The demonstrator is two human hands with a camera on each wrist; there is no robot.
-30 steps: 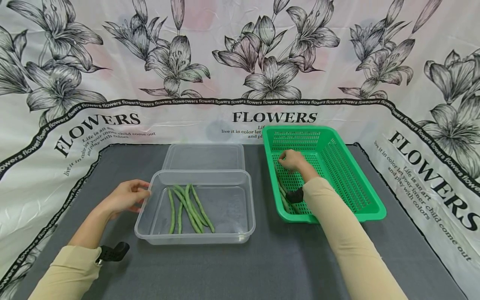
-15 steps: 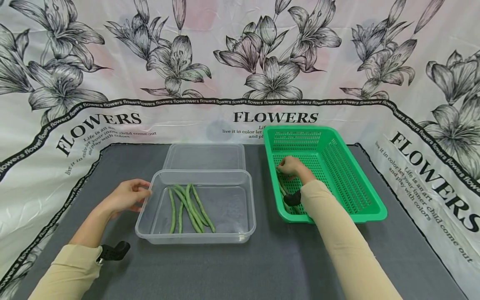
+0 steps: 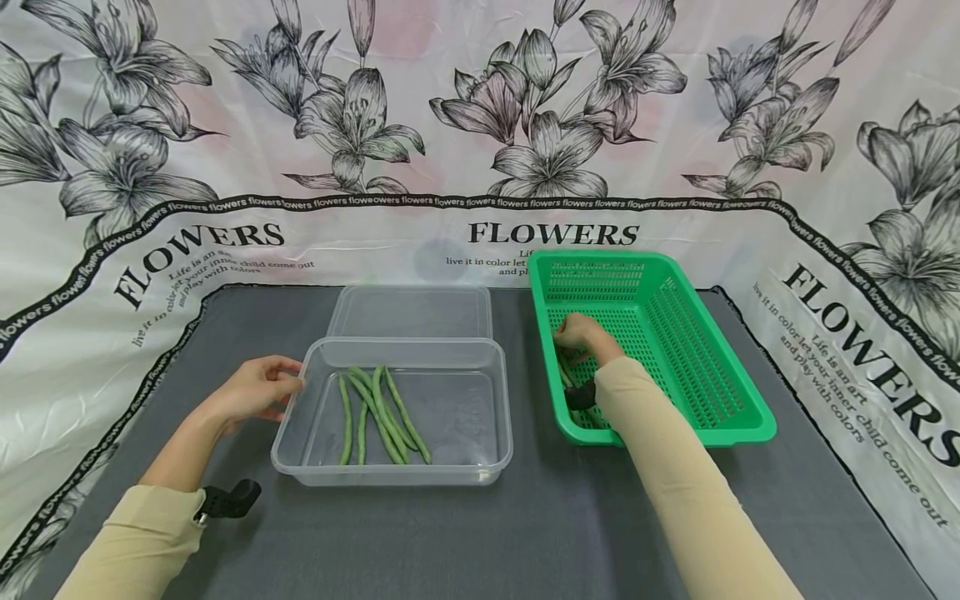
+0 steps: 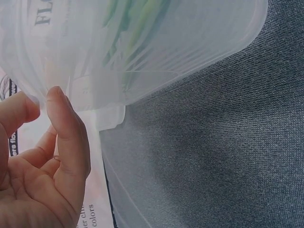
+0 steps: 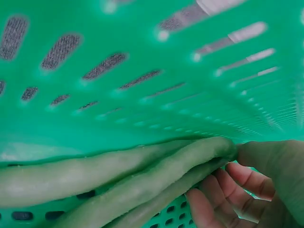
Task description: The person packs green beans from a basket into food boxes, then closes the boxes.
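At the left wall of a clear plastic food container [image 3: 465, 417], my left hand [image 3: 251, 392] pinches the rim between thumb and fingers; the left wrist view shows the fingertips [image 4: 56, 95] right at it. Several green beans [image 3: 382, 417] lie lengthwise inside that container. My right hand [image 3: 588, 337] reaches into a green plastic basket [image 3: 720, 375], along its left wall. There the right wrist view shows a few more green beans [image 5: 156, 183], with my thumb and fingers [image 5: 251, 183] pinching the tip of one. In the head view the forearm and wrist camera partly cover these beans.
Behind the container lies a clear lid [image 3: 408, 312] on the grey cloth [image 3: 420, 542]. A white floral curtain [image 3: 360, 225] rises at the back and both sides. The basket stands right of the container with a gap between them.
My right hand has moved slightly lower and nearer in the basket, down to the beans' far ends, where it now pinches one. My left hand stays at the container's rim.
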